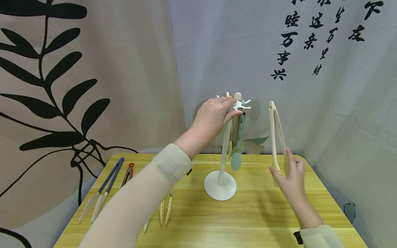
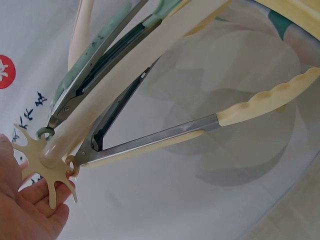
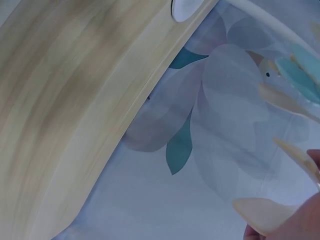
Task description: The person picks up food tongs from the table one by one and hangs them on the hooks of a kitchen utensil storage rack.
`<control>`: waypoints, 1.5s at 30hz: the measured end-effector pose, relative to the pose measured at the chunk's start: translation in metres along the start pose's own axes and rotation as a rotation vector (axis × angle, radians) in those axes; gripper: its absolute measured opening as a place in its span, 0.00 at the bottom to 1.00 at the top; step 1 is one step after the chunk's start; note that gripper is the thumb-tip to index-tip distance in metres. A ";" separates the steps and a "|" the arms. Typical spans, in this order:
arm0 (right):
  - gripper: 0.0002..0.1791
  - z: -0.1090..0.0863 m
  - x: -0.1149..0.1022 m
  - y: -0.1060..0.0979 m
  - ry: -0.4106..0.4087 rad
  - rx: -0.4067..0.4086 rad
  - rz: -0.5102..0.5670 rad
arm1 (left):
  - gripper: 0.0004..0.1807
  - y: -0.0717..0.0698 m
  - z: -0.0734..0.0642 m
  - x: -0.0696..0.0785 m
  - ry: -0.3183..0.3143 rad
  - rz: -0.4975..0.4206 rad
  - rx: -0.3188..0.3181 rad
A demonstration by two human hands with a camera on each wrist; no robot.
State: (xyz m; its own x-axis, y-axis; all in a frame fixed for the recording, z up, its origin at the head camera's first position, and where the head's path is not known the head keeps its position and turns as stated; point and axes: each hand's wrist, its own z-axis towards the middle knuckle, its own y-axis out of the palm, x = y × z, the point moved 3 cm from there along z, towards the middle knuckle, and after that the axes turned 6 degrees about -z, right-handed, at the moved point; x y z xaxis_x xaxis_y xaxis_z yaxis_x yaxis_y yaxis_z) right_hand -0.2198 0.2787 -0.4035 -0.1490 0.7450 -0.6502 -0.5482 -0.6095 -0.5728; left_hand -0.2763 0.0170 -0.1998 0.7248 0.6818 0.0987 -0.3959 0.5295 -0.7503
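Observation:
A white stand [image 1: 224, 148] with a round base carries hooks at its top. My left hand [image 1: 214, 112] grips that hooked top [image 2: 42, 162], fingers among the prongs. Green tongs [image 1: 239, 132] hang from it, and yellow-ended tongs [image 2: 265, 102] hang beside them in the left wrist view. My right hand [image 1: 293, 175] holds cream tongs [image 1: 274, 134] near their lower ends, upright and to the right of the stand, hinge end up. Two cream tong tips [image 3: 265, 215] show by the fingers in the right wrist view.
On the left of the wooden table [image 1: 248, 220] lie blue-handled tongs [image 1: 107, 187] and tongs with a red ring [image 1: 128, 174]. Tongs with cream tips [image 1: 165, 208] lie partly behind my left sleeve. A printed curtain [image 1: 139, 69] hangs behind the table.

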 end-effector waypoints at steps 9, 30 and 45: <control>0.50 -0.004 -0.013 0.010 -0.073 0.077 0.053 | 0.24 0.000 -0.001 0.001 0.009 0.008 0.016; 0.51 -0.011 -0.034 0.018 -0.186 0.141 0.104 | 0.23 0.002 -0.001 0.004 0.012 0.042 0.034; 0.51 -0.017 -0.045 0.025 -0.214 0.177 0.142 | 0.23 0.006 0.000 0.007 -0.004 0.103 0.063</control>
State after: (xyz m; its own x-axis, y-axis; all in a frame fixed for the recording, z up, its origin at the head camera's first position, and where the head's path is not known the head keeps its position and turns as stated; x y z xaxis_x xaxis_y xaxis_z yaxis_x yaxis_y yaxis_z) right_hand -0.2131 0.2256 -0.3967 -0.3942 0.7072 -0.5869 -0.6415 -0.6690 -0.3753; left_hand -0.2735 0.0253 -0.2032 0.6764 0.7360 0.0263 -0.5025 0.4873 -0.7142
